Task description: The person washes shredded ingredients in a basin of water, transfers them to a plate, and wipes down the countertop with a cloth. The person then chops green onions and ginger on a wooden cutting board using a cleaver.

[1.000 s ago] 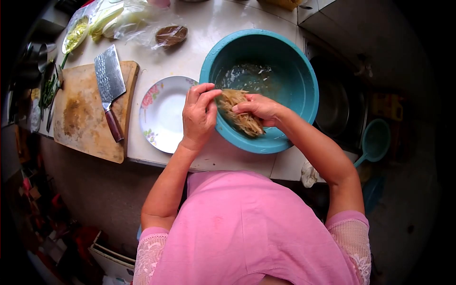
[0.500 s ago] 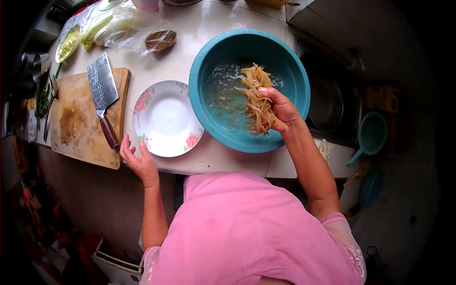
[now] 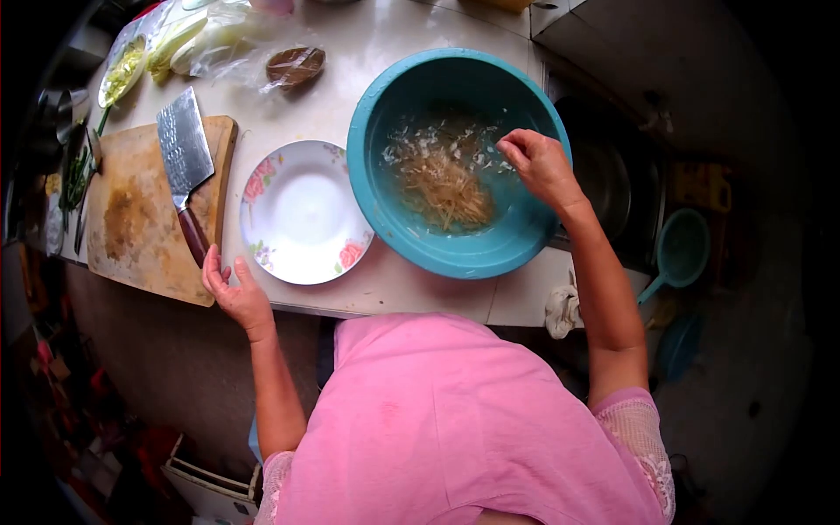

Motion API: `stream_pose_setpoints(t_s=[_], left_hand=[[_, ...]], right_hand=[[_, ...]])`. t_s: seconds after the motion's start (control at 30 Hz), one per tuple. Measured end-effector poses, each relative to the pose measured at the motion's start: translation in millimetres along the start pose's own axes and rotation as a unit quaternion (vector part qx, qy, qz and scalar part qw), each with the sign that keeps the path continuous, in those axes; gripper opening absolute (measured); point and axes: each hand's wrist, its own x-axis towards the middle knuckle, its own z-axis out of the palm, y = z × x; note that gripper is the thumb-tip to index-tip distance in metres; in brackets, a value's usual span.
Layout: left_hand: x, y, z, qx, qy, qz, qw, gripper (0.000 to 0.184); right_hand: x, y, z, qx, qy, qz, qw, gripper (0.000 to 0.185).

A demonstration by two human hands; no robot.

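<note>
Pale brown shredded strips (image 3: 448,188) lie in a loose heap in the water of the teal basin (image 3: 437,258). Over the basin's right side hangs my right hand (image 3: 544,168), fingers curled together, with nothing showing in them. My left hand (image 3: 238,293) is open at the counter's front edge, its fingers apart beside the cleaver's wooden handle. The cleaver (image 3: 185,149) rests across the right part of a stained wooden cutting board (image 3: 131,210). Between board and basin stands a white plate (image 3: 306,214) with pink flowers on its rim and no food on it.
Beyond the board are a dish of chopped yellow-green vegetable (image 3: 125,70), cabbage in clear plastic (image 3: 210,44) and a brown wrapped lump (image 3: 295,67). A sink (image 3: 604,188) is right of the basin. A teal strainer or ladle (image 3: 682,249) hangs farther right.
My right hand has let go of the strips, which now lie in the water, and has moved up and right. My left hand has shifted slightly left and down.
</note>
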Motion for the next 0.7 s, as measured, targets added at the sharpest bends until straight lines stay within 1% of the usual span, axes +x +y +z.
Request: stream_pose_setpoints(t_s=[0.03, 0.1, 0.13, 0.17, 0.2, 0.23, 0.27, 0.33, 0.37, 0.47, 0.5, 0.63, 0.7], left_hand=[[2, -1, 1, -0.007, 0.007, 0.003, 1.0, 0.039], [5, 4, 2, -0.009, 0.004, 0.006, 1.0, 0.038], [7, 7, 2, -0.012, 0.004, 0.01, 1.0, 0.038], [8, 10, 3, -0.011, 0.0, 0.009, 1.0, 0.038], [8, 12, 4, -0.01, -0.004, 0.014, 1.0, 0.037], [8, 14, 4, -0.009, -0.008, 0.02, 1.0, 0.037], [8, 14, 5, -0.008, -0.011, 0.018, 1.0, 0.037], [8, 15, 7, -0.005, -0.02, 0.017, 1.0, 0.035], [8, 15, 8, -0.005, -0.022, 0.017, 1.0, 0.035], [9, 17, 9, -0.009, -0.023, 0.008, 1.0, 0.033], [10, 19, 9, -0.014, -0.021, 0.011, 1.0, 0.033], [11, 17, 9, -0.03, -0.017, 0.015, 0.999, 0.033], [11, 15, 8, -0.025, -0.016, 0.014, 0.999, 0.033]], right_hand=[[-1, -3, 1, 0.0, 0.0, 0.003, 1.0, 0.019], [-4, -6, 5, -0.136, -0.078, -0.006, 0.988, 0.018], [-5, -2, 11, -0.135, -0.08, -0.002, 0.988, 0.018], [-7, 6, 19, -0.162, 0.018, -0.1, 0.982, 0.019], [-7, 10, 24, -0.187, 0.116, -0.196, 0.956, 0.02], [-8, 7, 25, -0.157, 0.065, -0.146, 0.975, 0.017], [-8, 4, 28, -0.157, 0.063, -0.144, 0.975, 0.017], [-7, -4, 36, -0.141, -0.054, -0.106, 0.983, 0.012], [-6, -9, 42, -0.149, -0.073, -0.099, 0.981, 0.007], [-5, -11, 57, -0.161, -0.055, -0.117, 0.978, 0.009], [-1, -9, 62, -0.188, -0.052, -0.118, 0.974, 0.009], [4, -4, 53, -0.166, -0.06, -0.119, 0.977, 0.008], [0, -9, 39, -0.013, -0.072, -0.094, 0.993, 0.007]])
